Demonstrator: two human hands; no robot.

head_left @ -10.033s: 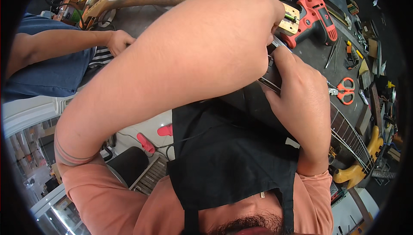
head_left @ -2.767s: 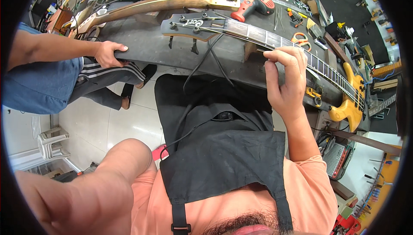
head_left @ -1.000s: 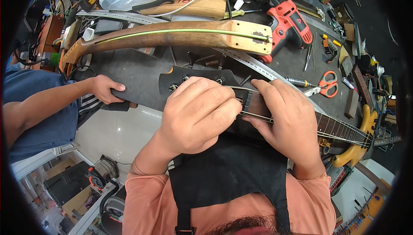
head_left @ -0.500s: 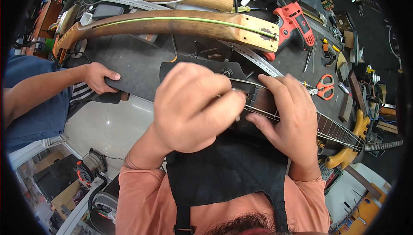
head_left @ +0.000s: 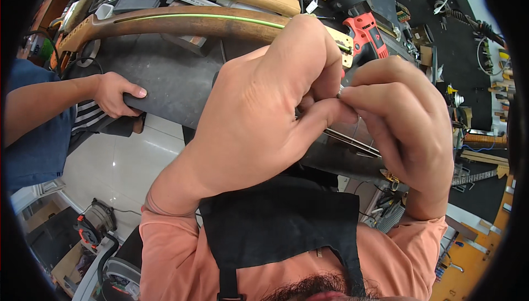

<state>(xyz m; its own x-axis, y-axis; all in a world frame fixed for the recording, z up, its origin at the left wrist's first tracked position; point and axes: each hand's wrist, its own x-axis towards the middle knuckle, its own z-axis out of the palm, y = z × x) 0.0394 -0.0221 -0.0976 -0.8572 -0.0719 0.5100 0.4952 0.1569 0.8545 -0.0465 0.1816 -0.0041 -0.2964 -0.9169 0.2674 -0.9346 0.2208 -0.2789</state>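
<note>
Both of my hands are raised above the bench and meet fingertip to fingertip. My left hand is curled, its thumb and fingers pinched together. Opposite it, my right hand has bent fingers, with the index fingertip and thumb side close to the left fingertips. A tiny shiny bit shows between the tips; what it is I cannot make out. Below them lies a stringed instrument with metal strings along its neck, largely covered by my hands. A gold tuning peg peeks out beneath my right hand.
A wooden guitar neck with a green strip lies across the bench. Behind it stands a red power tool with a round pad. At left, another person's hand rests on the bench edge. Tools crowd the right side.
Both hands have risen and moved right, away from the strings. My right hand has gone from spread over the neck to curled beside the left. The view has shifted slightly.
</note>
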